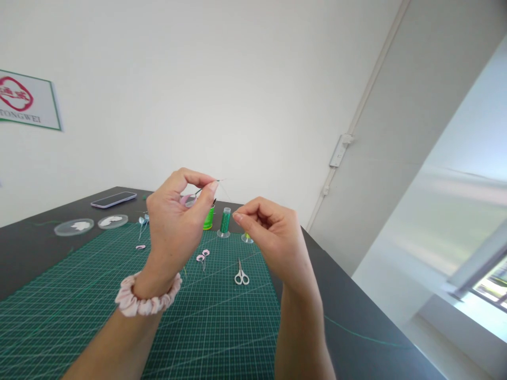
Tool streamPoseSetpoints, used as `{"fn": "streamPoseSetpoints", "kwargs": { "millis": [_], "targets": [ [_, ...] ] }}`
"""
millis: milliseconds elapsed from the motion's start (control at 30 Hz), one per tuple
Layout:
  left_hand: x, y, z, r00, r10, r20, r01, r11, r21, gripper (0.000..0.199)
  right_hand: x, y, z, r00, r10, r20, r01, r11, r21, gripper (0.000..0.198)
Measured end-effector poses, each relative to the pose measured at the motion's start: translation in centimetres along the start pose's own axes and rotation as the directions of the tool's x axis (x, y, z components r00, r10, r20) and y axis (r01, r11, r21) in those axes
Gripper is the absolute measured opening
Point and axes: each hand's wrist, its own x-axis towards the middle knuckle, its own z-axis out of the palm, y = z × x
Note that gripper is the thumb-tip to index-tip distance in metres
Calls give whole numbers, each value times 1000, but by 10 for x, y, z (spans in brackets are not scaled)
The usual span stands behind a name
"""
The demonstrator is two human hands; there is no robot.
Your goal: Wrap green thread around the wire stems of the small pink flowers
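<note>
My left hand [174,216], with a scrunchie [148,301] on its wrist, is raised above the mat and pinches a thin dark stem [199,191] between thumb and index finger. A pale pink piece [185,199] shows by its fingers, partly hidden. From the fingertips a fine thread [225,191] runs down to my right hand [273,227], whose thumb and fingers are closed on its end. Behind the hands stand a spool of green thread [225,221], a bright green container [208,218] and a yellowish spool [247,238], partly covered by my right hand.
On the green cutting mat [222,327] lie white-handled scissors [241,277], pink wired petals [200,258], a small pink piece [140,247] and a blue wired piece [143,219]. Shallow dishes [63,230] with white pieces and a phone [113,199] rest on the dark table [340,301].
</note>
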Motion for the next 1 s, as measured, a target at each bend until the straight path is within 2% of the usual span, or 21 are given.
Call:
{"fn": "streamPoseSetpoints", "kwargs": {
  "millis": [133, 300, 467, 700, 1000],
  "targets": [
    [5, -1, -1, 994, 107, 23, -109, 987, 119, 11, -4, -3, -5, 995, -70, -69, 62, 993, -103, 17],
    [7, -3, 2, 949, 299, 104, -315, 922, 225, 14, -9, -7, -10, 972, -168, -163, 130, 966, -223, 15],
    [6, -4, 2, 924, 308, 225, -365, 888, 282, 17, -7, -7, -11, 958, -212, -194, 162, 956, -244, 16],
    [6, -6, 1, 879, 339, 336, -428, 871, 240, 18, -4, -3, -13, 935, -241, -259, 173, 950, -260, 15],
    [8, -2, -4, 756, 346, 555, -405, 914, -18, 16, 1, 6, -22, 914, -252, -318, 171, 950, -262, 14]
  ]
}}
